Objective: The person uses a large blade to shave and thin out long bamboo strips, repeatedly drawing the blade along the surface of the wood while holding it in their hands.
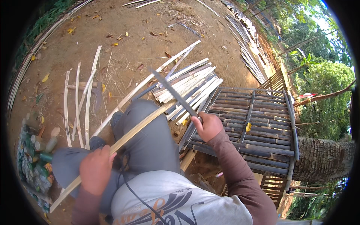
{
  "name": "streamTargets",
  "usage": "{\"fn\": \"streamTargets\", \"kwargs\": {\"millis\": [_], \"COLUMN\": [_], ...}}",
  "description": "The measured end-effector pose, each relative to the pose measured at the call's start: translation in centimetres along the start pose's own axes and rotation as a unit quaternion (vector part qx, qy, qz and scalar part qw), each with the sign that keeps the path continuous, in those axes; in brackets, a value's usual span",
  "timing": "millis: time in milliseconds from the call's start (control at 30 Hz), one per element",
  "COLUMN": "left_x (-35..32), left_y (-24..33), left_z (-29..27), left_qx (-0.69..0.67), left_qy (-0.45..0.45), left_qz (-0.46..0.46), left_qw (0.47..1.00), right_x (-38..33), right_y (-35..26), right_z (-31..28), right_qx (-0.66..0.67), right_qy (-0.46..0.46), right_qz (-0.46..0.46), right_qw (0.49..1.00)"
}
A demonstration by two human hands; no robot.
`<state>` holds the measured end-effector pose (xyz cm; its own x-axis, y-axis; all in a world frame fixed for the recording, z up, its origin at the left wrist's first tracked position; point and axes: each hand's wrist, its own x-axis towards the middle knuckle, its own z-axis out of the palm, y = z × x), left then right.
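Note:
My left hand [96,170] is closed around a long pale bamboo strip [139,128], which slants across my lap from lower left to upper right. In my right hand [208,126] is the handle of a long-bladed knife [173,93], its blade pointing up and to the left. The strip's far end meets the blade in the picture; whether they touch, I cannot tell. Just beyond my knees, a heap of split bamboo strips [191,86] lies on the ground. My fingers hide most of the knife's handle.
A slatted bamboo bench [255,125] stands close on my right, beside a tree trunk [324,159]. Several loose strips [77,101] lie ahead to the left, near a sickle-like tool [98,96]. Glass bottles [35,161] are piled at far left.

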<state>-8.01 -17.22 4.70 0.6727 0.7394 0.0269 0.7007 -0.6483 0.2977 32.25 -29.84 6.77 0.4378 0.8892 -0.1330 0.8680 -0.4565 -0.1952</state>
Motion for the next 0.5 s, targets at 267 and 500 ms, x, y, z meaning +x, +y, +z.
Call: {"fn": "streamTargets", "kwargs": {"millis": [267, 500], "left_x": [-0.3, -1.2], "left_y": [0.4, 0.7], "left_z": [0.6, 1.7], "left_qx": [-0.003, 0.022], "left_qy": [0.012, 0.044], "left_qz": [-0.001, -0.009], "left_qw": [1.0, 0.999], "right_x": [1.7, -0.5], "right_y": [3.9, 1.9], "right_z": [-1.5, -1.2], "right_qx": [0.001, -0.004], "right_qy": [0.068, -0.022], "right_qz": [0.167, 0.088], "right_qw": [0.984, 0.996]}}
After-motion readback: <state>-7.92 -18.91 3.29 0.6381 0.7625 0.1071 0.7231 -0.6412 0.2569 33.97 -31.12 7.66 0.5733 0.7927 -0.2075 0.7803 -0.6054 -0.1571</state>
